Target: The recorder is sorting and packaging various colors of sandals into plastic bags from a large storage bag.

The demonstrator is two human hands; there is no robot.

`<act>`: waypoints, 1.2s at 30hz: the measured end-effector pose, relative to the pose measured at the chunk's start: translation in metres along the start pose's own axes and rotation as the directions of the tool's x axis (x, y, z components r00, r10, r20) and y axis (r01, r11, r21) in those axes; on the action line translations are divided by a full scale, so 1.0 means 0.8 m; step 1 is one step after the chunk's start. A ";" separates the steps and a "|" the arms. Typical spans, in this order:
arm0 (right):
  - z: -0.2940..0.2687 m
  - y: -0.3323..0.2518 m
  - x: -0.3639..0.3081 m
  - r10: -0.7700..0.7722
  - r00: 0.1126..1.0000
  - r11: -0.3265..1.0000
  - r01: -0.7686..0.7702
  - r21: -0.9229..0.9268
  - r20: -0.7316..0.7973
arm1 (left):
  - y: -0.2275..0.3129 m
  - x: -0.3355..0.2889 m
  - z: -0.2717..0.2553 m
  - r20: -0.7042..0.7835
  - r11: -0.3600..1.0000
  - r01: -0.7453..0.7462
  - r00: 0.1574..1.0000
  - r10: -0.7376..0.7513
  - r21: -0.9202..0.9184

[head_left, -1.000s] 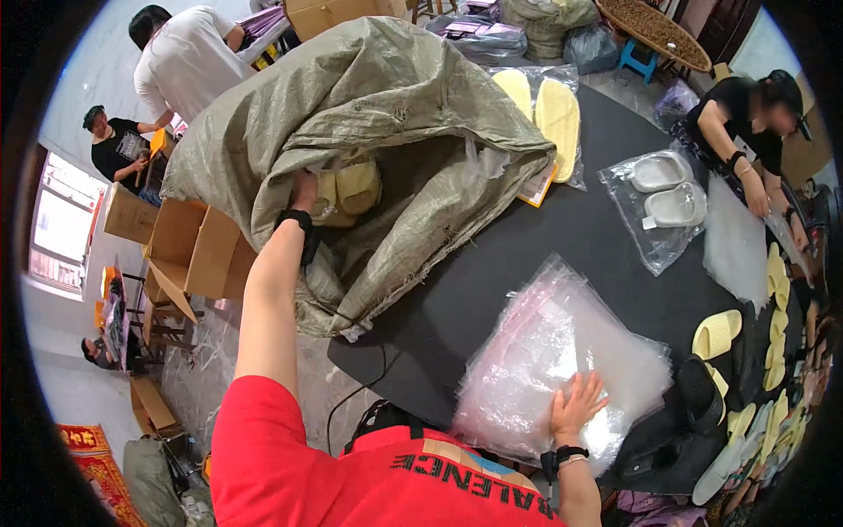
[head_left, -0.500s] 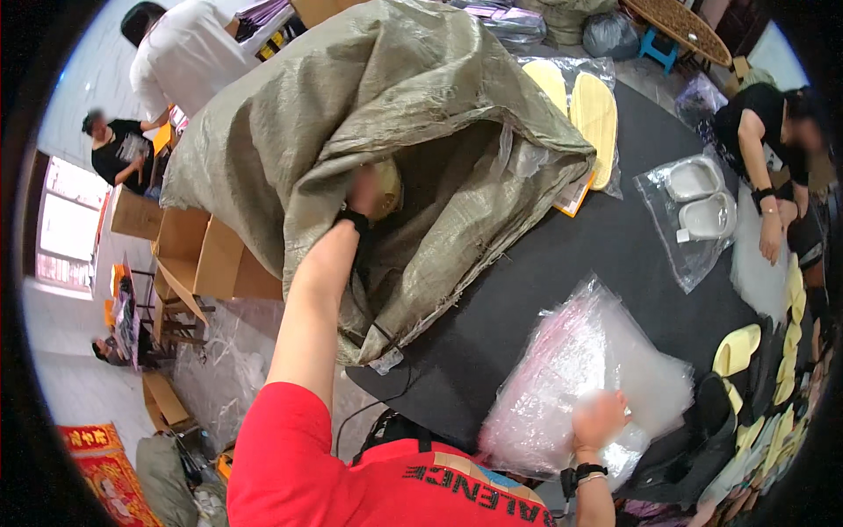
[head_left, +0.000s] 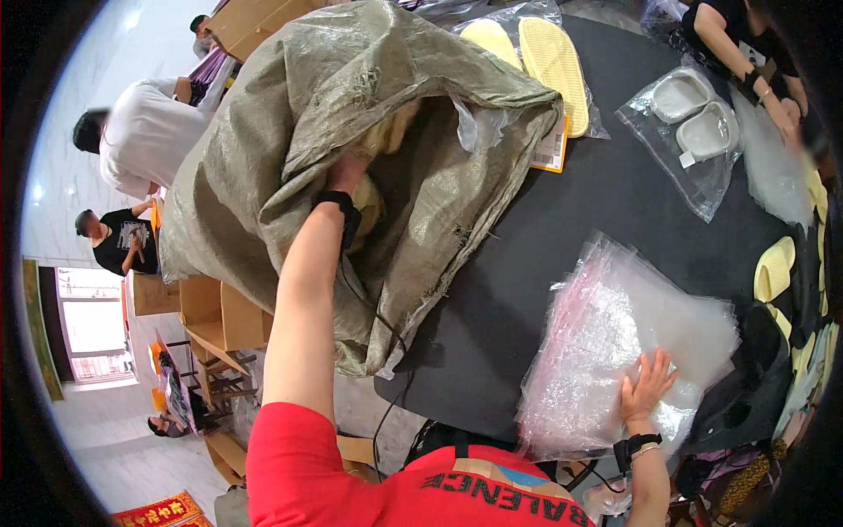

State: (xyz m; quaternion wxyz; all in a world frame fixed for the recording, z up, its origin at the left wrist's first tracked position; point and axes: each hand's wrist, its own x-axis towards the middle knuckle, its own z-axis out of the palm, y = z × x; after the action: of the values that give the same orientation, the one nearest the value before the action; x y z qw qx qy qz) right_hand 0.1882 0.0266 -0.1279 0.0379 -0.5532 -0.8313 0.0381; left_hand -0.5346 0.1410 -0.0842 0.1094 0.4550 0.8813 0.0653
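Note:
My left hand reaches into the mouth of a large grey-green woven sack. Its fingers are mostly hidden among pale yellow items inside, so I cannot tell whether it grips one. My right hand lies flat, fingers spread, on a stack of clear plastic bags with pinkish edges. Behind the sack's opening, a pair of yellow slippers rests in clear plastic, with an orange-edged card beside it.
A black table carries all this. Grey-white slippers lie bagged at the far right; loose yellow slippers line the right edge. A co-worker's arm reaches in there. Cardboard boxes and other people stand left. A cable hangs by my left arm.
The view has shifted, so the table's things appear moved. Yellow items show on both sides of my left hand in the sack. My right hand's fingers now show spread over the bags.

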 end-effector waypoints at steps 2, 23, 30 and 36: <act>0.002 0.001 -0.003 -0.001 1.000 1.000 0.001 -0.001 -0.012 | 0.023 -0.009 0.018 -0.099 0.996 -0.071 0.992 0.077 0.061; -0.020 -0.006 -0.011 0.022 0.999 0.995 -0.026 0.099 0.040 | 0.213 -0.351 -0.185 -0.251 0.815 -0.543 0.776 0.579 0.201; -0.018 -0.004 -0.018 0.053 0.998 0.985 -0.050 0.165 -0.017 | 0.232 -0.444 -0.297 -0.209 0.472 -0.346 0.925 0.319 -0.811; -0.001 0.071 0.009 -0.108 0.966 0.296 -0.192 0.936 0.233 | 0.277 -0.469 -0.220 -0.157 -0.010 -0.177 0.846 0.510 -0.984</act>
State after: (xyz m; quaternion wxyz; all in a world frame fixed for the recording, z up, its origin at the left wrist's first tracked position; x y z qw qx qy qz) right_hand 0.2376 0.0553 -0.1333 0.2516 -0.4345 -0.6284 0.5941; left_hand -0.1936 -0.0396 0.1840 0.4727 0.4690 0.4402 0.6024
